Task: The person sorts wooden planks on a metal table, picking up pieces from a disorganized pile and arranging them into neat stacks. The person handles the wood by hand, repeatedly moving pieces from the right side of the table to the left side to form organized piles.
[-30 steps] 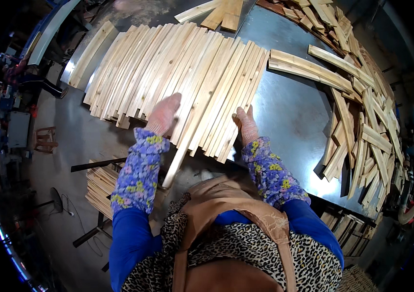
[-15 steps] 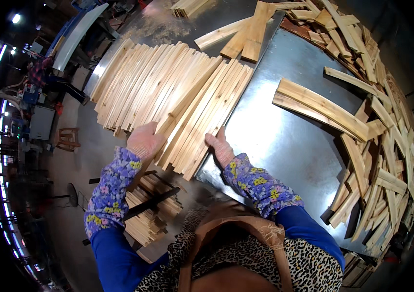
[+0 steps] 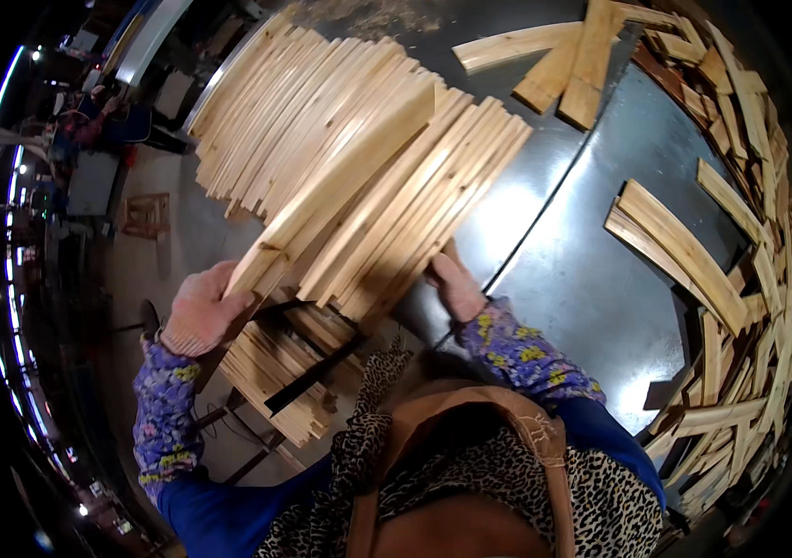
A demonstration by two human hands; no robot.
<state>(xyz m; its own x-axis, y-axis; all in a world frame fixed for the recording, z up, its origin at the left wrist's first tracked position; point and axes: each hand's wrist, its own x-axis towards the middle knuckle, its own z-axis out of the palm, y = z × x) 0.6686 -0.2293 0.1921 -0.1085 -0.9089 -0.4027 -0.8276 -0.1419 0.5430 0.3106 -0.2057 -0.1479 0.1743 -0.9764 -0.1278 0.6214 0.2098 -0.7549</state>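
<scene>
My left hand [image 3: 200, 307], in a pale pinkish glove, is closed around the near end of a wide wooden board [image 3: 335, 191]. This board lies slanted, its far end resting among a row of pale wooden slats. Several narrow slats [image 3: 428, 214] stand side by side just right of it, their near ends fanned. My right hand [image 3: 458, 286] is closed at the right side of these slats near their near end, its fingers partly hidden. More slats [image 3: 293, 121] stand packed in a long row to the left and farther away.
The metal table [image 3: 545, 270] carries a jumbled heap of wooden strips [image 3: 740, 391] along its right side. Two stacked boards [image 3: 675, 246] jut from that heap. Crossed planks [image 3: 582, 70] lie at the far edge. Below left, a stand holds more slats [image 3: 275, 381]; a wooden stool [image 3: 146, 215] stands beyond.
My left hand has moved left and nearer, drawing the wide board's near end away from the slats on its right. My right hand stays by the slats. The whole view has shifted.
</scene>
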